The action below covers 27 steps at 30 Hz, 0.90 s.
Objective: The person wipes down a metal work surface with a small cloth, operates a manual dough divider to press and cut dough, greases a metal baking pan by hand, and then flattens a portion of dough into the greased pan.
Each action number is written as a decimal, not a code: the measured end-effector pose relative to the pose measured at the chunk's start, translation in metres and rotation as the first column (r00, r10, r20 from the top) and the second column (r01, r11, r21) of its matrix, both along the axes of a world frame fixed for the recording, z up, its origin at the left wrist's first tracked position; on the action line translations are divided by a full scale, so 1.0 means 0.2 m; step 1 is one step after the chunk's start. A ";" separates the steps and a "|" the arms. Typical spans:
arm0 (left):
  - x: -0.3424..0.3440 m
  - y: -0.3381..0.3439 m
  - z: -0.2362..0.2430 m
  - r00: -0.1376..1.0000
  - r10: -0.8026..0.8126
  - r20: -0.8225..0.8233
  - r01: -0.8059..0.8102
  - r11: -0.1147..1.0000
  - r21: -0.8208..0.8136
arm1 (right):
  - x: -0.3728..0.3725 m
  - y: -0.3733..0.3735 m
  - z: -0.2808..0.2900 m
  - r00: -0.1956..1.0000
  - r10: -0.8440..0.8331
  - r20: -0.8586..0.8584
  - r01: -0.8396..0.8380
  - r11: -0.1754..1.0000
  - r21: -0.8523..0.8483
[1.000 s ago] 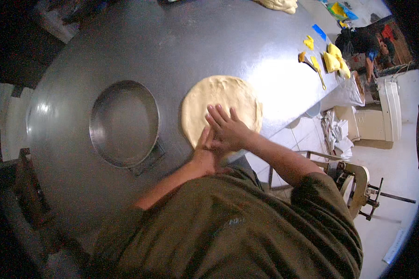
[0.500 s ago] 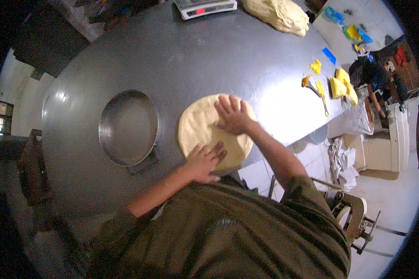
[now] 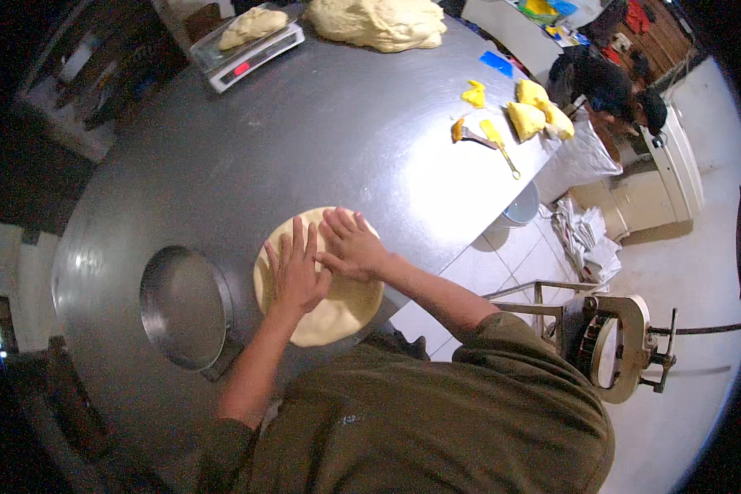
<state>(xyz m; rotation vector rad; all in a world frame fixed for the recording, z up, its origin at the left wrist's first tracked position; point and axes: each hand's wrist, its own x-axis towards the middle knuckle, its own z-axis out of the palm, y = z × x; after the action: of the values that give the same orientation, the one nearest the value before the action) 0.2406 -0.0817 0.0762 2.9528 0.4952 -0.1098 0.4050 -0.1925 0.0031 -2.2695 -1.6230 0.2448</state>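
A flat round of pale dough (image 3: 337, 317) lies on the metal table (image 3: 247, 156) close to my body. My left hand (image 3: 296, 272) rests on its left part, palm down with the fingers spread forward. Against its upper right part presses my right hand (image 3: 354, 247), also flat with fingers stretched out. The two hands nearly meet at the thumbs, and they cover much of the dough's upper half. To the left of the dough stands a round metal pan (image 3: 185, 309), with nothing in it that I can see.
A scale (image 3: 259, 59) with a dough piece on it and a large dough mass (image 3: 379, 23) sit at the far side. Yellow blocks (image 3: 527, 120) and a yellow-handled spatula (image 3: 500, 144) lie far right. Another person (image 3: 601, 82) bends beyond the table; a metal machine (image 3: 622, 350) stands right.
My left hand has gone from the dough's near edge up onto its upper left, closer to my right hand. The whole view has shifted, bringing more of the scale and large dough into sight.
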 end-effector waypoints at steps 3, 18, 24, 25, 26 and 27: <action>0.05 -0.17 -0.14 0.972 -0.015 -0.235 0.027 0.998 0.051 | 0.37 -0.05 0.17 0.817 -0.105 -0.566 0.056 0.993 -0.104; 0.12 -0.12 -0.04 0.973 -0.228 0.017 0.228 0.960 -0.162 | 1.98 -0.13 0.12 0.800 -0.540 0.263 0.600 0.739 -0.306; 0.17 -0.10 -0.10 0.927 -0.283 0.244 0.318 0.941 -0.116 | 2.10 -0.07 0.04 0.937 -0.148 0.315 0.287 0.842 -0.458; 0.20 -0.11 -0.06 0.901 -0.355 0.248 0.389 0.915 -0.105 | 2.11 -0.20 -0.07 0.848 0.122 0.515 0.202 0.825 -0.528; 0.26 -0.09 -0.01 0.875 -0.414 0.252 0.447 0.890 -0.090 | 2.13 -0.31 -0.18 0.677 0.304 0.670 0.169 0.822 -0.544; 0.16 0.02 -0.09 0.909 -0.323 0.264 0.411 0.807 -0.424 | 1.75 -0.04 -0.22 0.806 0.059 0.588 0.222 0.892 -0.393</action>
<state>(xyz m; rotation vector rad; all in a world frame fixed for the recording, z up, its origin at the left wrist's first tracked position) 0.2727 -0.0779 0.0580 2.4972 -0.1321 -0.0005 0.7541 -0.2012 -0.0413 -2.9863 -1.8928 -0.1585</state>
